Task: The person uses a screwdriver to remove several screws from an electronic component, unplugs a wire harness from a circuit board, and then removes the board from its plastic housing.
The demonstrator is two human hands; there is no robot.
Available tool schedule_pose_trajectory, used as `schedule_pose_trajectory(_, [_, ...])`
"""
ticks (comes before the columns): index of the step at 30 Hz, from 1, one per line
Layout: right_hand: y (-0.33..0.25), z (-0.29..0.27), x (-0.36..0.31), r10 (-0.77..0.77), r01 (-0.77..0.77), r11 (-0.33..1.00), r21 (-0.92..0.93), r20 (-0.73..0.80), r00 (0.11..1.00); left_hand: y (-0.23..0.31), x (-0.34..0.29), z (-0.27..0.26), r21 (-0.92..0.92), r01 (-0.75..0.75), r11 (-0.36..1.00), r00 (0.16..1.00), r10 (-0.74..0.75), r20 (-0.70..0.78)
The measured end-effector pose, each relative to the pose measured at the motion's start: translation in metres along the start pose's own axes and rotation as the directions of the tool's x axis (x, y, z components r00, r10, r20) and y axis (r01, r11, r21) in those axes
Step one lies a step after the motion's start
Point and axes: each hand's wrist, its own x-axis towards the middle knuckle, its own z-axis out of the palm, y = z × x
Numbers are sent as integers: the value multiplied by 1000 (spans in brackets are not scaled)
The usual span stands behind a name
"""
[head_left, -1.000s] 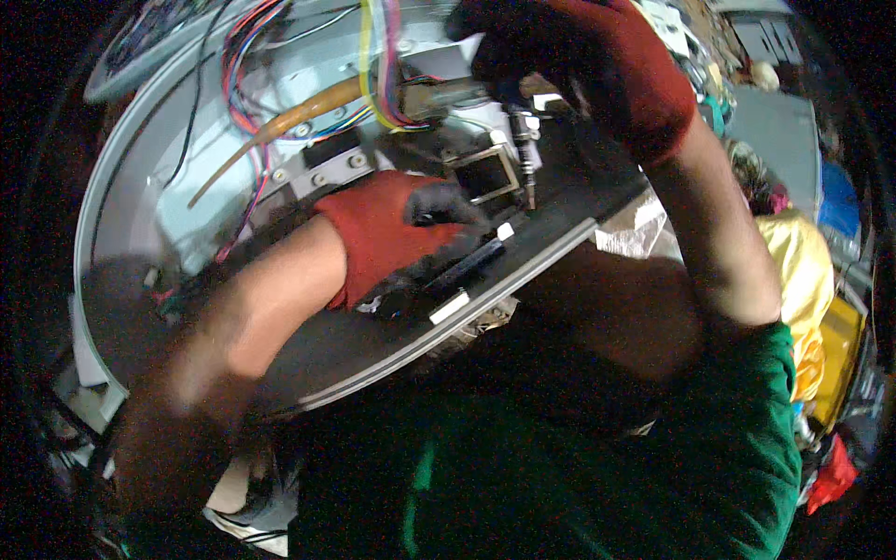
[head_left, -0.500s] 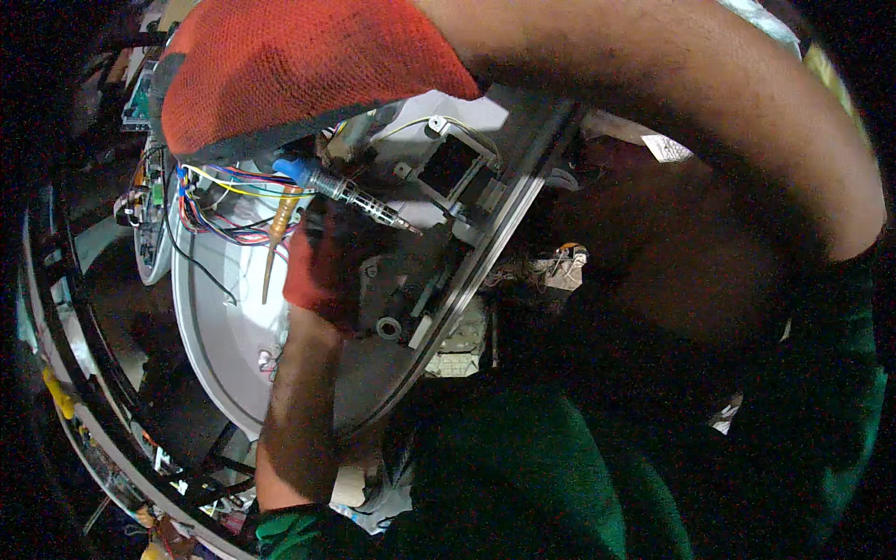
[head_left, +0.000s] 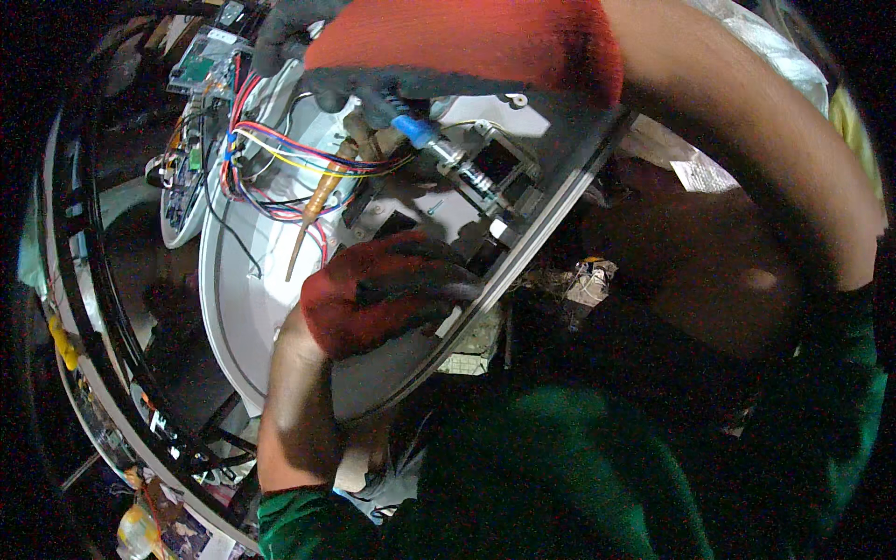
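Observation:
My right hand (head_left: 467,51), in a red and black knit glove, reaches across the top and grips a soldering iron (head_left: 457,166) with a blue collar and a perforated metal barrel. Its tip points down to the right, by a small white part (head_left: 500,229) inside a white oval housing (head_left: 213,308). My left hand (head_left: 387,294), gloved alike, lies lower in the housing. Its dark fingers are bent together toward the near rim, and what they hold is hidden. A bundle of coloured wires (head_left: 308,157) crosses the housing. An amber-handled tool (head_left: 322,198) with a thin shaft lies among them.
A circuit board (head_left: 194,73) and a smaller housing piece with boards (head_left: 182,187) sit at the upper left. Dark curved rails (head_left: 103,327) run down the left side. A tangle of wires with a pale block (head_left: 588,280) lies right of the housing.
The housing appears shifted right in view. My right hand and the soldering iron have moved right, while my left hand has moved from the housing's middle toward its near rim.

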Motion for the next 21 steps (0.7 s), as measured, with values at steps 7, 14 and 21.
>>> schedule_pose_trajectory(7, [-3,2,13,116,-116,992,55,6,993,11,8,-7,-75,351,933,930,-338,147])
schedule_pose_trajectory(14, [-3,4,25,114,-115,993,14,55,992,0,9,-4,27,242,970,954,-243,175])
schedule_pose_trajectory(21, [1,-2,28,21,-43,994,100,215,976,0,14,20,173,164,971,986,-167,-3])
